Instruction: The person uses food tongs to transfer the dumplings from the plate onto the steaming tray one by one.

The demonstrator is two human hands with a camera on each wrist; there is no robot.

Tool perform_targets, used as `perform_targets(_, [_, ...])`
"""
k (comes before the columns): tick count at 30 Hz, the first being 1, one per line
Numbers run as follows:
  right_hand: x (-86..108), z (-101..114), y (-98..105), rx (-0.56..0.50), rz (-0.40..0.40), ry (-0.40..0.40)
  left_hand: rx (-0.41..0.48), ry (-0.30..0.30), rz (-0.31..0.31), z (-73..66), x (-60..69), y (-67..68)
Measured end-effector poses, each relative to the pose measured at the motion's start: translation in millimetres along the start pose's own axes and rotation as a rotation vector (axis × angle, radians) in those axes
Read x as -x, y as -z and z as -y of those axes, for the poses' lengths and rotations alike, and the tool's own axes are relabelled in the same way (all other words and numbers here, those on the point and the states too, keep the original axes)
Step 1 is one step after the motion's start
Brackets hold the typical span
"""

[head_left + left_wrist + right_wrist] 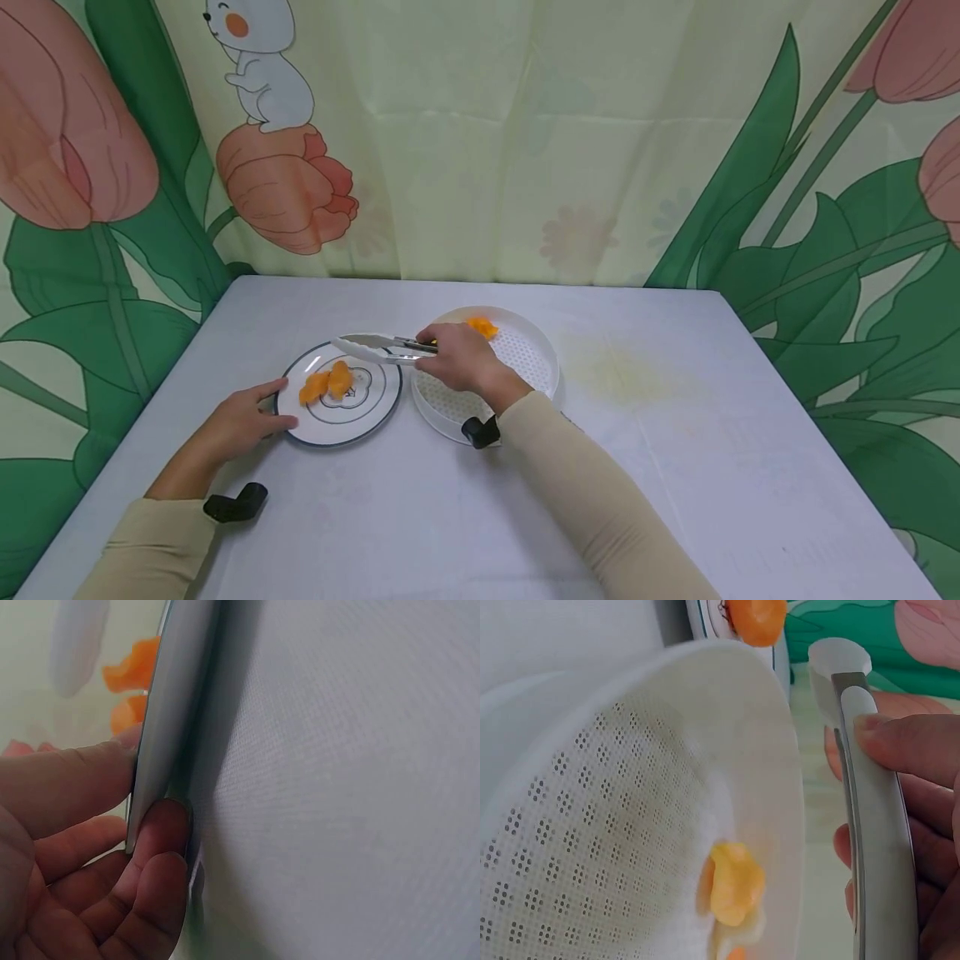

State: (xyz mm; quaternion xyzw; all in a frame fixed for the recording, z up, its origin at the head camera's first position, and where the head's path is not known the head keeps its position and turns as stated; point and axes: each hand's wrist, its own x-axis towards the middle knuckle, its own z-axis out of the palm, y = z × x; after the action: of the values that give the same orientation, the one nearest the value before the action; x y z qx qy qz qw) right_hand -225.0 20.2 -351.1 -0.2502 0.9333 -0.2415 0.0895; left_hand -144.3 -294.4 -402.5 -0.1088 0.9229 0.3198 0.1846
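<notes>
A white plate (322,432) with dark rings and rim lies on the table's left half, bearing orange food pieces (327,383) whose kind I cannot tell. My left hand (243,423) grips its left rim; in the left wrist view the thumb (75,780) lies over the edge and fingers curl beneath. My right hand (467,357) holds metal tongs (877,825) with white tips above the plate's far right edge. No food shows at the tips. Below that hand stands a white perforated strainer basket (536,375), with orange-yellow pieces (736,885) inside near its wall.
A white cloth covers the table (465,517). Right of the basket it carries a faint yellowish stain (626,371). Behind the table hangs a curtain (465,167) printed with tulips and a white animal. Black wrist mounts (236,502) stick out from both sleeves.
</notes>
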Motion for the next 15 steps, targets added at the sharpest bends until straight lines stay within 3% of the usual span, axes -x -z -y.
perform_targets(8, [8.5,-1,0,0.043,0.068,-0.005,-0.003,-0.005,0.005,0.0,-0.6,0.2])
perform_targets(15, [13.4,0,-4,0.078,0.07,0.018,0.003,-0.01,0.003,0.9,-1.0,0.2])
